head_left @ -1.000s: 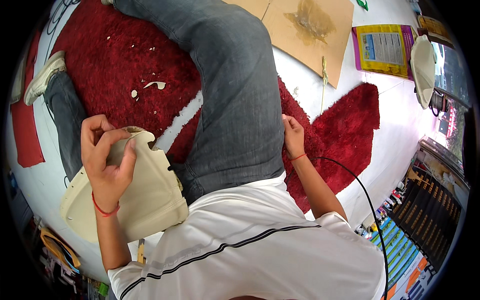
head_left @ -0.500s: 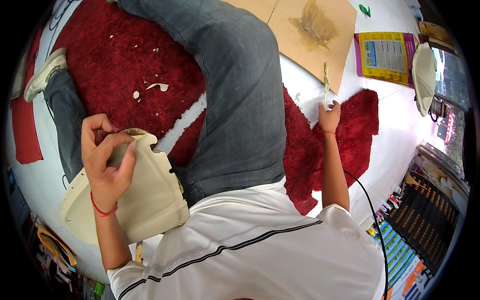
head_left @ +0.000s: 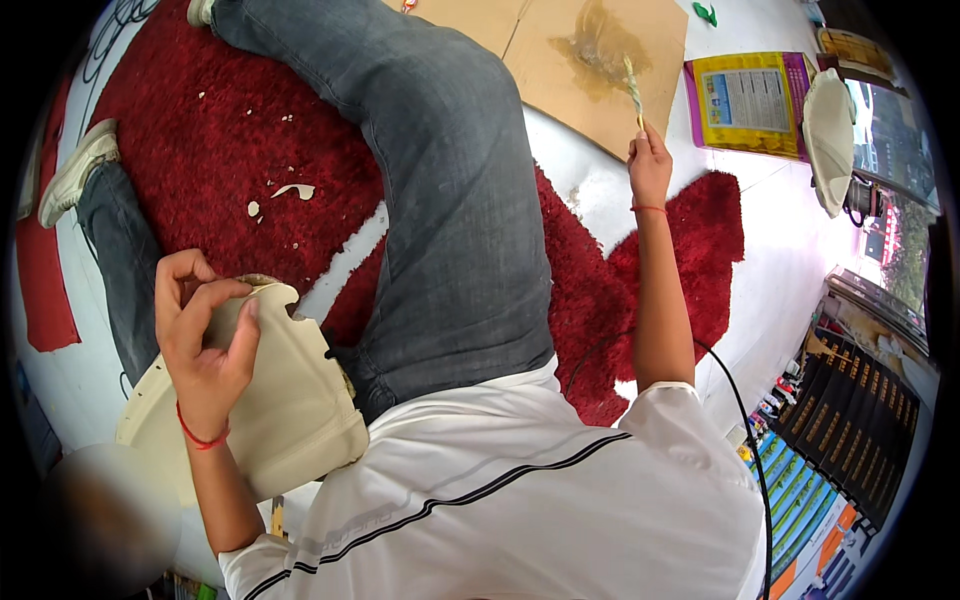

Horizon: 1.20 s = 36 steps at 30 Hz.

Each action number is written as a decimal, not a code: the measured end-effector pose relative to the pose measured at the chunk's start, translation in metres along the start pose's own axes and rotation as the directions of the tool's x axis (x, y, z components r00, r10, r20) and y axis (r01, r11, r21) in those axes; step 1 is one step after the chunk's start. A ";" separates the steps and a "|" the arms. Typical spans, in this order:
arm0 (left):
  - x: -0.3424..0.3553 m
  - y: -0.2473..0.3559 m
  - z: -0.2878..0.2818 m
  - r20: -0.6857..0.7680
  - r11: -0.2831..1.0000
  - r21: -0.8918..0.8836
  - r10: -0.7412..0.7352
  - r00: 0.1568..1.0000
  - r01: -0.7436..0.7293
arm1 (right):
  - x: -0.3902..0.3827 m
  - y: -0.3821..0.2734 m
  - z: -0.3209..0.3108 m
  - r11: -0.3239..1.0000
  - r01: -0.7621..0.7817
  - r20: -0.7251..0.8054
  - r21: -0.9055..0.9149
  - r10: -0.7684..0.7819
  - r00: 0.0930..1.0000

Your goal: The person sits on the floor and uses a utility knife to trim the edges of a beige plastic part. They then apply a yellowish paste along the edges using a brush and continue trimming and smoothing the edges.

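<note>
My left hand [head_left: 208, 340] grips a cream, moulded panel [head_left: 295, 400] resting by my lap, its fingertips pinching the top edge near a brownish, uneven spot and a notch. My right hand [head_left: 649, 165], stretched out to the upper right, holds a thin stick [head_left: 634, 95] by its lower end, the stick coated in pale yellowish stuff. The stick's upper part is over a cardboard sheet [head_left: 560, 110] with a wet-looking brown patch [head_left: 595, 55].
Cream scraps [head_left: 293, 191] lie on a dark red rug [head_left: 230, 160] by my bent legs. A yellow-purple package [head_left: 745, 100] and another cream piece [head_left: 830, 140] are at right, above stacked dark goods [head_left: 850, 420]. A black cable [head_left: 735, 390] crosses beside me.
My right hand has reached forward from beside my thigh, taken the stick and carried it further up over the cardboard. My left hand stays on the panel. A blurred shape has appeared at lower left.
</note>
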State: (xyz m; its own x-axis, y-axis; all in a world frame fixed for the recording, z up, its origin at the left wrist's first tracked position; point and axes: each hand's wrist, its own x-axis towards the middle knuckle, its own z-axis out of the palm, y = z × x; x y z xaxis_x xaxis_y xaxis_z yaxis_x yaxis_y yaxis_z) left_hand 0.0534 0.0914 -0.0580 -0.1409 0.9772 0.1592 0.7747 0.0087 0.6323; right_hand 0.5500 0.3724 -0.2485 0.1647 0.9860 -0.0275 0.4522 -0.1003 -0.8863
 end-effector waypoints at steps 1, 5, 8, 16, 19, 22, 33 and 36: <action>0.000 0.000 0.000 -0.002 1.000 0.000 -0.001 1.000 0.001 | 0.006 0.002 0.000 0.996 -0.035 -0.006 -0.078 0.034 0.999; 0.000 0.001 0.000 -0.008 1.000 -0.001 0.007 1.000 -0.007 | 0.018 0.008 0.011 0.684 0.245 0.049 -0.687 -0.293 0.955; -0.002 0.000 0.001 -0.005 1.000 0.000 -0.015 1.000 0.015 | 0.018 0.003 0.021 0.773 0.187 -0.024 -0.606 -0.253 0.967; 0.001 -0.001 0.004 -0.004 1.000 -0.015 -0.011 1.000 0.011 | 0.032 0.025 0.013 0.988 -0.051 0.075 -0.147 0.063 0.995; -0.002 -0.001 0.004 -0.011 1.000 -0.006 -0.020 1.000 0.020 | 0.023 -0.003 0.012 0.700 -0.454 0.301 0.551 0.341 0.891; -0.001 -0.001 0.003 -0.007 1.000 0.002 -0.011 1.000 0.011 | 0.026 -0.017 0.003 0.525 -0.335 0.262 0.783 0.211 0.942; -0.001 0.005 0.006 -0.029 0.997 -0.067 -0.050 0.998 0.048 | 0.017 -0.111 0.001 0.596 -0.138 0.214 0.791 -0.058 0.975; 0.000 0.007 0.006 -0.049 0.990 -0.127 -0.065 0.997 0.059 | 0.013 -0.161 0.003 0.591 -0.041 0.192 0.806 -0.194 0.962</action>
State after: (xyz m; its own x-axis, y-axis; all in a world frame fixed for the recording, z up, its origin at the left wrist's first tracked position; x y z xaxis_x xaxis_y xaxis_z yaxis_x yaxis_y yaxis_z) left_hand 0.0624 0.0929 -0.0579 -0.2210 0.9630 0.1541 0.6808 0.0392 0.7315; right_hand 0.4770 0.4019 -0.1072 -0.0976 0.9936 0.0570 -0.4460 0.0075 -0.8950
